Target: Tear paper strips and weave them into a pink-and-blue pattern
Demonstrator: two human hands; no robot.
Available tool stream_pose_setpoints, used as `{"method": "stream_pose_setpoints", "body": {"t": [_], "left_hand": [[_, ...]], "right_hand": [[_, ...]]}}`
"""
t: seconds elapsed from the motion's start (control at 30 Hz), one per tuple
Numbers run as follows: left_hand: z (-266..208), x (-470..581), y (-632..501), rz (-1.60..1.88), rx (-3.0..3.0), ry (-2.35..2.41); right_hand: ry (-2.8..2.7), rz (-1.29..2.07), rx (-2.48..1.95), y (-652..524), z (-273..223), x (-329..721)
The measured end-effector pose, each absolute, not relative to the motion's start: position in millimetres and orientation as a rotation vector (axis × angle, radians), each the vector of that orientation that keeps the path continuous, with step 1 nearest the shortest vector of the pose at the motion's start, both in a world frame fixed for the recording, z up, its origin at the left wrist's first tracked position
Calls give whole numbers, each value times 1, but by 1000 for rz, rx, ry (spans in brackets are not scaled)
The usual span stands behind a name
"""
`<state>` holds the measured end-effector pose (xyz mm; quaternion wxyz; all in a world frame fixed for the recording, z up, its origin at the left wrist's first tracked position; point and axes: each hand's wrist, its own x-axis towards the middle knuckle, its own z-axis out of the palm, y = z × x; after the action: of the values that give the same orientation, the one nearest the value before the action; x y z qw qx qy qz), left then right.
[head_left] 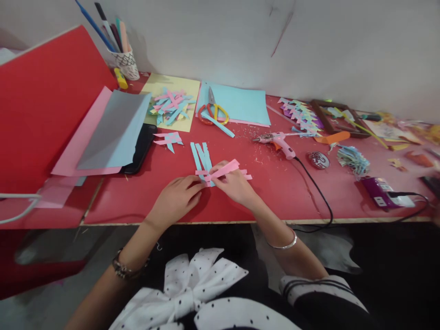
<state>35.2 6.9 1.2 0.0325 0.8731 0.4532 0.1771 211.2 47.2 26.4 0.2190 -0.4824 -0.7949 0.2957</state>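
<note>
Blue paper strips (203, 156) lie on the red table, fanned away from me, with pink strips crossing their near ends. My right hand (231, 179) pinches a pink paper strip (225, 169) that slants up to the right over the crossing. From the left, my left hand (184, 192) has its fingers pressed together at the near ends of the strips; whether it grips or only holds them down I cannot make out. A small woven piece of pink and blue paper (170, 139) lies beyond my left hand.
Scissors (213, 110) rest on blue paper sheets (245, 103), beside a pile of cut strips (173, 105). A pink glue gun (278, 141) trails a black cord on the right, near a purple power adapter (380, 192). Stacked paper sheets (106, 133) and a pen cup (126, 64) stand left.
</note>
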Motion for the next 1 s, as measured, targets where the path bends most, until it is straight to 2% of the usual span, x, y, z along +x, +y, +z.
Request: {"method": "stream_pose_setpoints", "body": {"t": [0.37, 0.53, 0.63, 0.87, 1.0], "left_hand": [[0, 34, 7, 622, 2572, 1368], [0, 34, 9, 574, 2471, 1402], [0, 35, 10, 611, 2423, 1420], [5, 42, 22, 635, 2307, 1492], [5, 43, 36, 591, 2327, 1468]], "right_hand": [[-2120, 707, -1361, 48, 13, 213], [-1982, 326, -1522, 56, 24, 243], [-2014, 186, -1455, 57, 36, 257], [-2592, 661, -1167, 53, 36, 241], [-2672, 660, -1208, 62, 30, 230]]}}
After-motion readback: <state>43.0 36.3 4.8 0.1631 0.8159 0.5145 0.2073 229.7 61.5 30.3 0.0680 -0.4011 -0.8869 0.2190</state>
